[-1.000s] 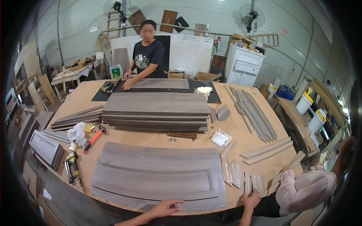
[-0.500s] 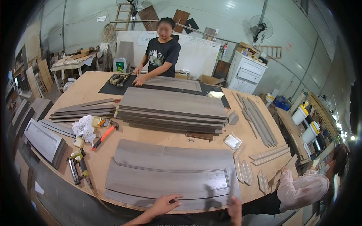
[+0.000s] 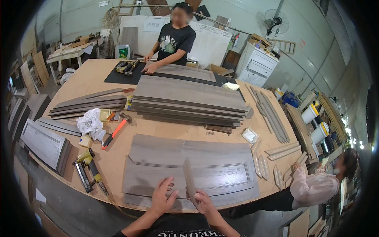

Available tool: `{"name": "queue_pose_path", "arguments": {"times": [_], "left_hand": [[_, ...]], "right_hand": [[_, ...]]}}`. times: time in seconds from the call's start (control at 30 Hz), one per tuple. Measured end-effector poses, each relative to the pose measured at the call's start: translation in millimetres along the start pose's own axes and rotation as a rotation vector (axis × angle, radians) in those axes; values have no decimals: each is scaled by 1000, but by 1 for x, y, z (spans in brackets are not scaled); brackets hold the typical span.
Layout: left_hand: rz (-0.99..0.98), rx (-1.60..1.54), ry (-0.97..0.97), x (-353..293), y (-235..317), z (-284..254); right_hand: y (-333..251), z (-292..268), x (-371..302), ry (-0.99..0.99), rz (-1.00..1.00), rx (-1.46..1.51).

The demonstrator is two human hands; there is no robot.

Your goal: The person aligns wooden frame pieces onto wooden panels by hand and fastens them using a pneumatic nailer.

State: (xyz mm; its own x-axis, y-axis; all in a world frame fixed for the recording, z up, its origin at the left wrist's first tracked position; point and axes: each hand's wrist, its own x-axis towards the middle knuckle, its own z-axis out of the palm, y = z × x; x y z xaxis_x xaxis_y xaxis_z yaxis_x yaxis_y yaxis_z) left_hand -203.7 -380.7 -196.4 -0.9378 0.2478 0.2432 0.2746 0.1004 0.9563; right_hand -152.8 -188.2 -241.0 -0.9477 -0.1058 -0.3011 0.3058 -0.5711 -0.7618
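While the thin wooden strip [image 3: 190, 179] is gripped by the right hand [image 3: 204, 201] alone, with the left hand [image 3: 161, 196] open and empty nearby, it could perhaps slip, for lack of second support, and scratch the grey panel [image 3: 217, 173] below on the bench [image 3: 110, 162].

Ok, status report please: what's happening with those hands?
Right hand gripping thin grey strip, held over grey panel. Left hand open, seemingly holding nothing. Panel flat on table; nail gun and hammer lie to its left.

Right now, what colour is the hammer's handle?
The hammer's handle is mostly orange-red, best in head view.
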Motion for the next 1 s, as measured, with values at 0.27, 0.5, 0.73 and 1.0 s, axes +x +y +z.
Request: {"name": "queue_pose_path", "arguments": {"times": [0.27,0.5,0.73,1.0], "left_hand": [[464,838,177,2,6,-53],[639,1243,-28,12,-6,-90],[222,892,-26,1,-49,-131],[-352,750,277,20,-82,-177]], "right_hand": [[1,26,39,-221,182,-21],[9,34,79,-602,552,-10],[7,44,86,-466,712,303],[-41,1,121,126,-434,-1245]]}}
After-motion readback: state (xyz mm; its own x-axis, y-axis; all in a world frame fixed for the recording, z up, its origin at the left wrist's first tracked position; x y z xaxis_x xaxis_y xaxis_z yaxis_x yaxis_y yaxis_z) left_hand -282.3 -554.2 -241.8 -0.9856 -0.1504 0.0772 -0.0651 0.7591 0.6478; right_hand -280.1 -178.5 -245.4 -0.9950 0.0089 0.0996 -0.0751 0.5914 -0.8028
